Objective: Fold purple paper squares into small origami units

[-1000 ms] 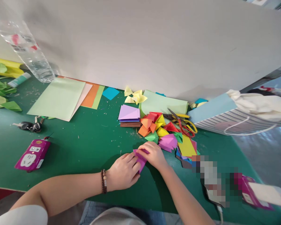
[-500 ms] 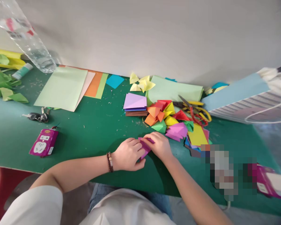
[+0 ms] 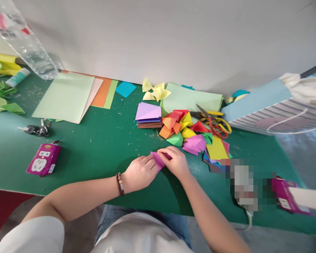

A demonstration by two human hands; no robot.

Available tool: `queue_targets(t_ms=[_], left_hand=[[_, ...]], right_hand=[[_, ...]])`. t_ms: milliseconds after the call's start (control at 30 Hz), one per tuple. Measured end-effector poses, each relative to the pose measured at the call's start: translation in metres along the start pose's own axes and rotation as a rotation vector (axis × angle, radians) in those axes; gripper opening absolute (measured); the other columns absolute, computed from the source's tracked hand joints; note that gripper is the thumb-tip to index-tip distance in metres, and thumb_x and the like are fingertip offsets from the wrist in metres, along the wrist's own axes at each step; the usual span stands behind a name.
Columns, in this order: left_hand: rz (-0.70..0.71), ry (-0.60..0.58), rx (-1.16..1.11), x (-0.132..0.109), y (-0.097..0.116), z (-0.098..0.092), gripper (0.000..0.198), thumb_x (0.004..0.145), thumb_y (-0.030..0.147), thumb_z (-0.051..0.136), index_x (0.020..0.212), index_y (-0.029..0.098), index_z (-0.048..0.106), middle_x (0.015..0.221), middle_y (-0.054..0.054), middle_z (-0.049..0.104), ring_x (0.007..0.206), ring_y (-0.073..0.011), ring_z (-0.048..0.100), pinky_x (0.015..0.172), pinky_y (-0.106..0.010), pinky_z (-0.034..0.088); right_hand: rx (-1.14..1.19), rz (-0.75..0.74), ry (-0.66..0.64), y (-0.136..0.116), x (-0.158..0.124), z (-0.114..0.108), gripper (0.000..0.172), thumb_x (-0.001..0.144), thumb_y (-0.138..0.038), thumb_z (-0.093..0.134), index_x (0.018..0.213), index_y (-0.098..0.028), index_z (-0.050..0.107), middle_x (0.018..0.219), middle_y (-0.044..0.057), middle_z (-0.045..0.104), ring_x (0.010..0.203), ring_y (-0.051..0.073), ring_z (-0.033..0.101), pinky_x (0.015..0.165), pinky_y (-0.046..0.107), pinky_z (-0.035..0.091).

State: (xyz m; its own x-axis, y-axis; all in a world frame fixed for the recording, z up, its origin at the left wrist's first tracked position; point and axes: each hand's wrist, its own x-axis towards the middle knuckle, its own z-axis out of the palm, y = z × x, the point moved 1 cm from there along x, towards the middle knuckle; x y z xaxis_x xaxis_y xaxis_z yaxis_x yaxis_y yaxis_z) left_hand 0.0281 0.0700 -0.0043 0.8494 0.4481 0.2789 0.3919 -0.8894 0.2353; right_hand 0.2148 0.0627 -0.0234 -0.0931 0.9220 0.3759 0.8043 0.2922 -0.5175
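A small piece of purple paper (image 3: 158, 161), with a crease across it, lies between my hands near the table's front edge. My left hand (image 3: 141, 173) is closed on its left side, fingers together. My right hand (image 3: 174, 162) pinches its upper right part, thumb and fingers pressed on the paper. Part of the sheet is hidden under the fingers. Just beyond my right hand lie folded paper pieces: purple (image 3: 195, 144), green (image 3: 175, 139) and orange (image 3: 170, 126). A stack of lilac, blue and brown paper squares (image 3: 148, 111) sits behind them.
Scissors (image 3: 213, 121) lie behind the folded pieces, beside a striped paper bag (image 3: 265, 109). Large paper sheets (image 3: 65, 96), a plastic bottle (image 3: 37, 52), a glue stick (image 3: 18, 77), keys (image 3: 38, 129) and a purple power socket (image 3: 44, 160) are to the left. A blurred-out object (image 3: 243, 182) is at right.
My left hand's fingers have drawn together and its thumb is tucked in. More of the purple paper shows between the hands. The whole view has shifted slightly.
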Motion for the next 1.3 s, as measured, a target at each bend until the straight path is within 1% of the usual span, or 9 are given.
queue_targets(t_ms=[67, 233, 500, 633, 767, 967, 1133, 1200, 1300], left_hand=[[-0.004, -0.004, 0.013, 0.0, 0.001, 0.0, 0.021, 0.097, 0.021, 0.041, 0.1, 0.013, 0.06, 0.104, -0.01, 0.066, 0.106, -0.0223, 0.061, 0.088, -0.035, 0.051], [-0.009, -0.023, 0.031, -0.002, 0.002, 0.001, 0.021, 0.097, 0.02, 0.041, 0.098, 0.013, 0.061, 0.106, -0.01, 0.066, 0.109, -0.0231, 0.06, 0.091, -0.036, 0.05], [-0.024, -0.02, 0.018, -0.002, 0.0, 0.001, 0.019, 0.096, 0.022, 0.045, 0.094, 0.014, 0.062, 0.107, -0.01, 0.065, 0.113, -0.0229, 0.058, 0.09, -0.036, 0.05], [-0.016, 0.001, 0.02, -0.001, -0.001, 0.0, 0.019, 0.096, 0.023, 0.046, 0.092, 0.014, 0.062, 0.105, -0.009, 0.065, 0.111, -0.0224, 0.059, 0.087, -0.035, 0.051], [-0.021, -0.017, 0.011, 0.001, -0.002, -0.001, 0.019, 0.096, 0.023, 0.046, 0.091, 0.015, 0.062, 0.103, -0.009, 0.065, 0.109, -0.0215, 0.059, 0.086, -0.035, 0.051], [-0.048, -0.047, -0.009, 0.002, -0.004, -0.004, 0.022, 0.096, 0.026, 0.046, 0.086, 0.015, 0.063, 0.102, -0.009, 0.064, 0.097, -0.0205, 0.062, 0.081, -0.035, 0.053], [0.001, -0.001, -0.055, 0.004, -0.012, -0.005, 0.022, 0.096, 0.026, 0.047, 0.091, 0.016, 0.066, 0.11, -0.009, 0.065, 0.116, -0.0216, 0.056, 0.095, -0.036, 0.049], [0.037, 0.001, -0.074, 0.005, -0.017, -0.005, 0.02, 0.095, 0.025, 0.05, 0.09, 0.016, 0.067, 0.106, -0.008, 0.067, 0.119, -0.0216, 0.054, 0.1, -0.036, 0.047], [0.068, -0.015, -0.084, 0.007, -0.021, -0.004, 0.019, 0.094, 0.024, 0.052, 0.085, 0.017, 0.068, 0.098, -0.006, 0.068, 0.118, -0.0213, 0.055, 0.099, -0.035, 0.046]], right_hand=[[0.006, 0.015, -0.006, 0.0, 0.0, 0.0, 0.017, 0.092, -0.026, 0.053, 0.085, -0.024, 0.068, 0.078, 0.004, 0.069, 0.075, 0.018, 0.063, 0.072, 0.032, 0.05], [-0.009, 0.017, -0.025, -0.001, 0.001, 0.002, 0.018, 0.093, -0.027, 0.053, 0.085, -0.023, 0.068, 0.078, 0.004, 0.069, 0.075, 0.018, 0.063, 0.072, 0.033, 0.049], [-0.054, 0.004, -0.038, -0.001, 0.0, 0.003, 0.021, 0.094, -0.026, 0.05, 0.086, -0.022, 0.069, 0.08, 0.004, 0.07, 0.076, 0.018, 0.064, 0.074, 0.032, 0.048], [-0.069, -0.019, -0.024, -0.001, 0.001, 0.003, 0.019, 0.094, -0.024, 0.051, 0.086, -0.021, 0.068, 0.079, 0.003, 0.07, 0.076, 0.017, 0.064, 0.074, 0.03, 0.048], [-0.073, -0.018, -0.031, -0.001, 0.001, 0.002, 0.017, 0.094, -0.024, 0.052, 0.086, -0.021, 0.067, 0.079, 0.003, 0.07, 0.076, 0.017, 0.063, 0.074, 0.03, 0.048], [-0.067, -0.03, -0.029, -0.002, 0.001, 0.002, 0.015, 0.093, -0.024, 0.055, 0.086, -0.021, 0.067, 0.079, 0.003, 0.069, 0.075, 0.017, 0.063, 0.073, 0.03, 0.047], [-0.075, -0.045, -0.034, 0.0, 0.001, 0.003, 0.016, 0.094, -0.025, 0.053, 0.087, -0.021, 0.066, 0.079, 0.003, 0.069, 0.075, 0.017, 0.063, 0.073, 0.03, 0.047], [-0.079, -0.054, -0.036, 0.0, 0.001, 0.003, 0.017, 0.095, -0.026, 0.052, 0.087, -0.021, 0.066, 0.078, 0.004, 0.068, 0.075, 0.017, 0.062, 0.073, 0.031, 0.047], [-0.088, -0.071, -0.035, 0.0, 0.002, 0.003, 0.017, 0.095, -0.027, 0.052, 0.088, -0.021, 0.066, 0.077, 0.004, 0.068, 0.074, 0.017, 0.061, 0.071, 0.031, 0.047]])
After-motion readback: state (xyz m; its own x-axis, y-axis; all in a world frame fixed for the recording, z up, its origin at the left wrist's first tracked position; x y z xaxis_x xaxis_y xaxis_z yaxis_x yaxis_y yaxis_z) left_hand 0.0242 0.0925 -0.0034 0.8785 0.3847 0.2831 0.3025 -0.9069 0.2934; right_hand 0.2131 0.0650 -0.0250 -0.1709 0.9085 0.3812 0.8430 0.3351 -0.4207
